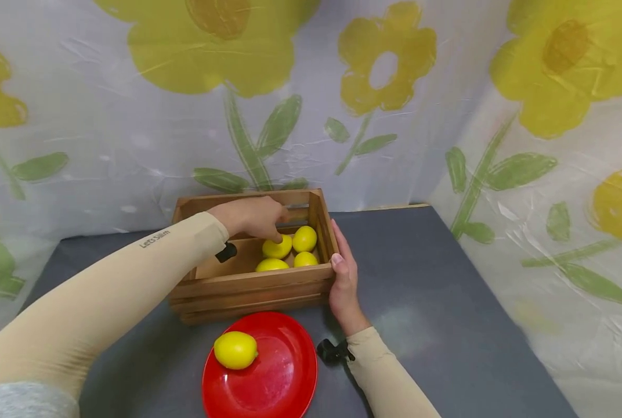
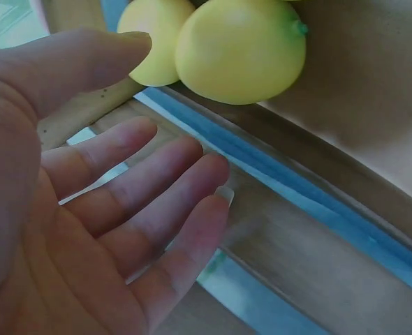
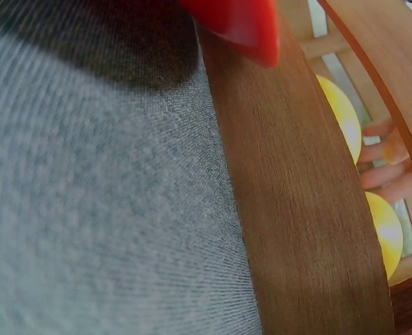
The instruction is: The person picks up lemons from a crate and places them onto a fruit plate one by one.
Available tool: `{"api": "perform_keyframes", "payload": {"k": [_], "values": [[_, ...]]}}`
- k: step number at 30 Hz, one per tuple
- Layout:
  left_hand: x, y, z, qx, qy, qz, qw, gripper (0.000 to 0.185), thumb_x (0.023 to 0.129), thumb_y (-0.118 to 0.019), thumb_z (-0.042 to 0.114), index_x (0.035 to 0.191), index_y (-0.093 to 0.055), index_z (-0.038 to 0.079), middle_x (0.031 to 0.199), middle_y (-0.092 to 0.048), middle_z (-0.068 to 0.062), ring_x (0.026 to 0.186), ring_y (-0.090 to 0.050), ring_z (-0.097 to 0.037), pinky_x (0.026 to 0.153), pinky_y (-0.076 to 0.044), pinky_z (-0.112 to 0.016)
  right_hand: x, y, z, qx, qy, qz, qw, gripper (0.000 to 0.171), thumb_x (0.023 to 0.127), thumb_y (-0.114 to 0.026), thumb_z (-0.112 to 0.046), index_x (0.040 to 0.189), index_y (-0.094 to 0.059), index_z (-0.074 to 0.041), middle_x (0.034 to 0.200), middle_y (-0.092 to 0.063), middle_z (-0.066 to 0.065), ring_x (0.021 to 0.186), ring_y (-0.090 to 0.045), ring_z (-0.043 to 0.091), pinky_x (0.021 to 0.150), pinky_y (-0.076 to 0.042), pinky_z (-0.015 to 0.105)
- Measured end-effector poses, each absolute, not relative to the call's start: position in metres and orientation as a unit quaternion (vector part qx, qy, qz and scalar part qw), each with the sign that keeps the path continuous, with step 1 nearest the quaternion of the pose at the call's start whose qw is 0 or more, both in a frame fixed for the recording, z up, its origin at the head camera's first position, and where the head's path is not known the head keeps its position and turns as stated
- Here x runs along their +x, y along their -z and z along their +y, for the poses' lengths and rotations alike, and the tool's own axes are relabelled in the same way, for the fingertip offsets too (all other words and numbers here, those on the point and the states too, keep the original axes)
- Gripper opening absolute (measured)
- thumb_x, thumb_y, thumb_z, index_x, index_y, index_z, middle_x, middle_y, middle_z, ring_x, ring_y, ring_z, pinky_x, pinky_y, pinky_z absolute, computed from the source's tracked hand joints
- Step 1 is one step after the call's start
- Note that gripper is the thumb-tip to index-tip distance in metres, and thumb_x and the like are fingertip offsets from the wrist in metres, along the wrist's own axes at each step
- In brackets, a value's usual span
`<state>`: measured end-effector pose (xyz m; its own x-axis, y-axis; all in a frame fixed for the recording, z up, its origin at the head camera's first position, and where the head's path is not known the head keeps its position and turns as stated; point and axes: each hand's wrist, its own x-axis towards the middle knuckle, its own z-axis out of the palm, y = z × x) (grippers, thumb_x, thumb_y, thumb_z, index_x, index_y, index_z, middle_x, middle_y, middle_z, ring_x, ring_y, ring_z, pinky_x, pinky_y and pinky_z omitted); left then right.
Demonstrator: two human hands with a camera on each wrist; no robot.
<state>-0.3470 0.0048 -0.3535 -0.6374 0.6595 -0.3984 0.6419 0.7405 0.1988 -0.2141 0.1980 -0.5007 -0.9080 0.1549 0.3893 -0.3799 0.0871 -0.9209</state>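
My left hand (image 1: 256, 217) reaches into a slatted wooden crate (image 1: 253, 284). In the left wrist view its fingers (image 2: 185, 223) are loosely bent with nothing between them, and the thumb lies close to the yellow lemons. Several lemons sit in the crate's right part, including one lemon (image 1: 304, 239) by the back right corner and another lemon (image 2: 244, 49) seen near the thumb. My right hand (image 1: 344, 284) rests along the crate's right side, fingers extended, thumb at the front corner. The right wrist view hides that hand but shows the crate's wooden slat (image 3: 290, 188).
In front of the crate, a red plate (image 1: 279, 377) bears one lemon (image 1: 235, 350) on its left part. The dark grey table (image 1: 420, 325) extends to both sides. A flower-printed sheet (image 1: 149, 139) hangs behind and to the right.
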Motion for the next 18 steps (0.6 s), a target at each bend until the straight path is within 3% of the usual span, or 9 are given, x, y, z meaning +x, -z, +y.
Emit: {"api": "perform_keyframes", "payload": {"k": [4,12,18], "values": [[-0.35,0.363,0.008,0.357,-0.019,0.902,0.243,0.056,0.102,-0.071,0.029,0.153,-0.059,0.007,0.157,-0.06,-0.014,0.138,-0.063,-0.031,0.113,-0.054,-0.049,-0.21,0.502,0.2,0.073,-0.673,-0.707,0.204,0.068,0.099,-0.038,-0.034,0.167,-0.042,-0.032,0.174,-0.039,-0.003,0.157,-0.04,0.032,0.127,-0.028,0.068],[-0.349,0.372,0.014,0.359,-0.005,0.898,0.254,0.053,0.101,-0.07,0.029,0.149,-0.064,0.008,0.151,-0.064,-0.012,0.12,-0.066,-0.025,0.104,-0.057,-0.044,-0.207,0.502,0.201,0.073,-0.67,-0.709,0.209,0.067,0.101,-0.038,-0.036,0.168,-0.04,-0.033,0.174,-0.038,-0.005,0.158,-0.04,0.03,0.127,-0.028,0.066],[-0.348,0.373,0.016,0.357,0.003,0.897,0.26,0.052,0.102,-0.07,0.03,0.148,-0.064,0.009,0.151,-0.064,-0.011,0.122,-0.066,-0.025,0.104,-0.056,-0.045,-0.208,0.501,0.2,0.072,-0.668,-0.711,0.208,0.068,0.1,-0.037,-0.032,0.168,-0.04,-0.033,0.175,-0.038,-0.005,0.158,-0.039,0.029,0.127,-0.028,0.067]]}}
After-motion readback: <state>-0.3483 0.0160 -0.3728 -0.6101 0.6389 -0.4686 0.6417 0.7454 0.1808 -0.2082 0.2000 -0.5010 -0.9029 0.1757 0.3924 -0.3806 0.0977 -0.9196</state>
